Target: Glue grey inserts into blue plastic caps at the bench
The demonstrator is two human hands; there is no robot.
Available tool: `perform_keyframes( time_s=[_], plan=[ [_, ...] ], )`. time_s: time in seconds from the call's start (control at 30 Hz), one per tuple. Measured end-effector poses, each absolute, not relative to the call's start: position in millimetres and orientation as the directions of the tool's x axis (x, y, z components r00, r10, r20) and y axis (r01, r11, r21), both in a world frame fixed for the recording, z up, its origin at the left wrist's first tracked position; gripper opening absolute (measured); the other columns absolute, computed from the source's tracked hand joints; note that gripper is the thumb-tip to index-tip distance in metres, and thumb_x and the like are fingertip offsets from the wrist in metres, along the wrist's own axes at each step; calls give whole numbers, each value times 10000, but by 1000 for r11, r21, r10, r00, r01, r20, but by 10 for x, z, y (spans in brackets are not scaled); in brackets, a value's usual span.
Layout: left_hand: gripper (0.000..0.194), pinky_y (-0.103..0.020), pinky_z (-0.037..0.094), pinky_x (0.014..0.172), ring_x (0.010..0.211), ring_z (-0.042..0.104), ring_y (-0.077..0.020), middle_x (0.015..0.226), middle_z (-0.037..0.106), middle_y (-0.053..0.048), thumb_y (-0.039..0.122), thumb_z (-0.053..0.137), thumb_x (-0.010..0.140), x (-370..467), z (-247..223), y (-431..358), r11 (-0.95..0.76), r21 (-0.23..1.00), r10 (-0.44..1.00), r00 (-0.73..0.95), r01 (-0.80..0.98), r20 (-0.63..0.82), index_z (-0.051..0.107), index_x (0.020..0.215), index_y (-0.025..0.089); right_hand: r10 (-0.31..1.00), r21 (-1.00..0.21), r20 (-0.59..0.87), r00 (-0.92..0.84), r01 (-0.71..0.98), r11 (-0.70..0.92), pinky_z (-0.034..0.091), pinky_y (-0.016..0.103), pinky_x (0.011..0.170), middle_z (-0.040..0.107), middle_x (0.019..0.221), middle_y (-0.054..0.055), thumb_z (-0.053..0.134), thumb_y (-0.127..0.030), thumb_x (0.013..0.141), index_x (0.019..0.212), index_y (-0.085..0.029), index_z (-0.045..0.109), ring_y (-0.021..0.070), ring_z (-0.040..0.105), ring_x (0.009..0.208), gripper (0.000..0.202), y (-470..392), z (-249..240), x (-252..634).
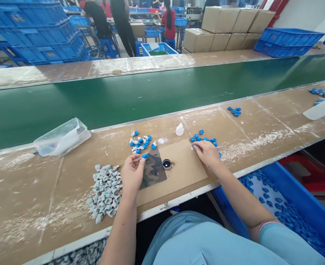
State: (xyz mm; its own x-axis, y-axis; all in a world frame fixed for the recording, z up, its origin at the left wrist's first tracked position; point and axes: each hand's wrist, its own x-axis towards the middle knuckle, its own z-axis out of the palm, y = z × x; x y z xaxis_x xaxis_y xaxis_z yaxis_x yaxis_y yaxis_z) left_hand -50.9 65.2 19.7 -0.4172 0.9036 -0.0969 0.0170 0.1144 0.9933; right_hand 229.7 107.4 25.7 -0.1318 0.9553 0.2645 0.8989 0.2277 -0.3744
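My left hand (132, 171) is closed in a pinch on a small blue part (145, 156), held over the dark camouflage sheet (154, 171). My right hand (207, 154) has its fingers pinched together at the right of the cardboard sheet (184, 158); a tiny pale thing shows at the fingertips, too small to name. Just behind that hand is a cluster of blue parts (205, 140). Between the hands sits a small round dish of black liquid (167, 164). Blue-and-white pieces (140, 143) lie beyond my left hand, and a pile of grey-white pieces (106, 189) lies left of it.
A small white bottle (179, 129) stands behind the cardboard. At the left lies a clear plastic container (63, 138). A green conveyor belt (140, 95) runs across behind the bench. A blue crate (297, 206) of blue parts sits low at the right. Several people work farther back.
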Motion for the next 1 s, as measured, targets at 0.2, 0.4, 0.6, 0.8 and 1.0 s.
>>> perform_keyframes(
  time_s=[0.2, 0.4, 0.6, 0.8, 1.0],
  plan=[
    [247, -342, 540, 810, 825, 665, -166, 915, 676, -78, 135, 590, 700, -542, 164, 668, 97, 973, 875, -483, 212, 18, 580, 945, 162, 969, -249, 195, -153, 948, 200, 514, 351, 698, 684, 879, 94, 612, -258, 799, 890, -207, 717, 251, 651, 795, 148, 1188, 187, 2359],
    [170, -430, 473, 860, 924, 609, -252, 925, 674, -101, 185, 533, 764, -835, 212, 86, 145, 643, 880, -396, 752, 265, 629, 905, 178, 953, -405, 241, -184, 873, 271, 504, 363, 627, 658, 704, 76, 566, -219, 751, 790, -226, 698, 225, 616, 653, 138, 1240, 149, 2431],
    [170, -424, 424, 827, 847, 580, -273, 865, 671, -94, 146, 510, 738, -1088, 174, -151, 210, 359, 929, -300, 909, 217, 645, 826, 199, 984, -882, 43, -175, 456, 120, 562, 354, 704, 704, 814, 68, 666, -390, 706, 873, -185, 682, 191, 656, 709, 264, 1057, 259, 2261],
    [159, -419, 410, 797, 814, 566, -277, 818, 649, -104, 176, 476, 761, -1117, 56, -88, 126, 328, 924, -231, 936, 304, 632, 781, 203, 936, -992, -95, -338, 115, -59, 569, 297, 682, 699, 910, 63, 743, -391, 681, 966, -176, 667, 148, 654, 753, 365, 880, 330, 2010],
    [128, -422, 418, 825, 830, 576, -261, 826, 660, -85, 298, 513, 800, -1067, 91, -85, 63, 550, 879, -307, 833, 364, 607, 797, 211, 875, -992, -119, -469, 11, -129, 579, 314, 715, 689, 908, 50, 704, -376, 754, 1043, -189, 653, 152, 664, 804, 348, 816, 301, 1932]
  ],
)
